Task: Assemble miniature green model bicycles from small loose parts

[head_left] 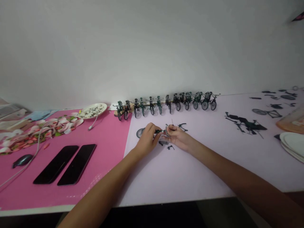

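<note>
Between both hands is a partly built miniature bicycle (140, 132), its spoked wheel sticking out to the left. My left hand (147, 139) is closed around its dark frame. With a pinch, my right hand (177, 135) grips the silvery handlebar (166, 129) at the front end; the fingertips partly hide it. A thin upright rod shows above the right fingers. Just beyond that hand lies a dark forked part (182, 127). Below the hands, small dark pieces (170, 147) and a grey part (163, 143) rest on the pale table (190, 177).
A row of finished miniature bicycles (169, 104) stands along the wall. Loose black parts (247, 123) lie to the right, near stacked white lids (293, 144). At left are two phones (77, 164), a mouse (22, 161), a cable, petals (59, 125) and a plate (101, 108).
</note>
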Demonstrator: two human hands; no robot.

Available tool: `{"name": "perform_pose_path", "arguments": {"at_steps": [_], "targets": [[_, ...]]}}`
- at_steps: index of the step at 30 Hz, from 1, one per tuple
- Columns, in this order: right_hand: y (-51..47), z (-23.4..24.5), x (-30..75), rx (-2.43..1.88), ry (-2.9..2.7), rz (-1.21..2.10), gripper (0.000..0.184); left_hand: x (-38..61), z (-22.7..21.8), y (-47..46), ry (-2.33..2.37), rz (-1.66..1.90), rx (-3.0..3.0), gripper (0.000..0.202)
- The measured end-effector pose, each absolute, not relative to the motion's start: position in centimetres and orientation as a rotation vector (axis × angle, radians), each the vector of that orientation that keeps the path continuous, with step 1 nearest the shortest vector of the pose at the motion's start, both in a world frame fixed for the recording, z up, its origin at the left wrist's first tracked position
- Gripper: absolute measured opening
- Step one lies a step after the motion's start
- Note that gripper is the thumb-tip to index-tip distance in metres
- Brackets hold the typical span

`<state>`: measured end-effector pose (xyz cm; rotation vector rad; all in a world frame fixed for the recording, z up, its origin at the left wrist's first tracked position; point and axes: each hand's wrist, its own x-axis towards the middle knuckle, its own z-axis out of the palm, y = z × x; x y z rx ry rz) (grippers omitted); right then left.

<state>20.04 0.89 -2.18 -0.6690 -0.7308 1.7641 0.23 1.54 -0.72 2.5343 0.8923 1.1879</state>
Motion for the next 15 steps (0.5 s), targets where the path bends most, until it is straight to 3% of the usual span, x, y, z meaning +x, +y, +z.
{"name": "perform_pose_path", "arguments": {"at_steps": [15], "targets": [[0.79,-2.11,20.35,-0.727,-0.814,1.735,0.059,0.42,-0.74,1.22,0.870,1.172,2.567,0.010]]}}
